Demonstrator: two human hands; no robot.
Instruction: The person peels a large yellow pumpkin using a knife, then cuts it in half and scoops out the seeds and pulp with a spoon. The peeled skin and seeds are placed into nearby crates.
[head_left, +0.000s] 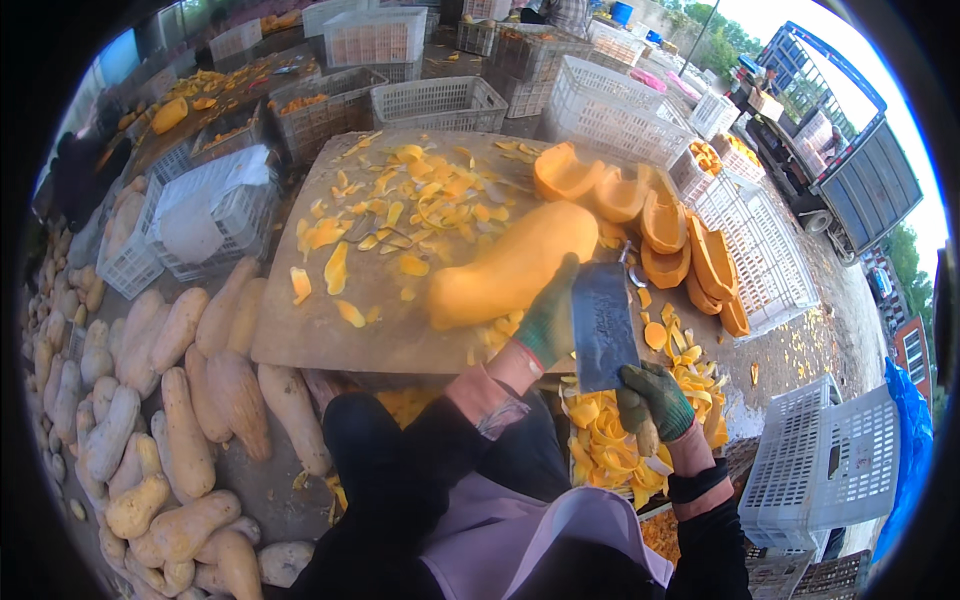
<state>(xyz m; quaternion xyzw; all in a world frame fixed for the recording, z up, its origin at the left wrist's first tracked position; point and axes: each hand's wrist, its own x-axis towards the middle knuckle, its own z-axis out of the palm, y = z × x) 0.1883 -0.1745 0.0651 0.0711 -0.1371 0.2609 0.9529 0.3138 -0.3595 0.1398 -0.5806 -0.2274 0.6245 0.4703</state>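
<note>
A peeled orange squash (517, 262) lies slantwise on a wooden board (300, 349) strewn with peelings. My left hand (551, 315), in a green glove, rests against the squash's lower right side; its fingers are partly hidden behind the blade. In my gloved right hand (656, 405) is the wooden handle of a cleaver (606, 326), whose broad dark blade points up, just right of the left hand. Hollowed squash halves (664, 217) line the board's right edge. Near them lies a small metal tool (634, 266), partly hidden by the blade.
Long peelings (607, 457) fill a container under my right hand. Unpeeled squashes (187, 427) are piled on the ground at left. Plastic crates (439, 105) stand beyond the board, and more white crates (821, 465) at right. A truck (832, 150) and people are farther off.
</note>
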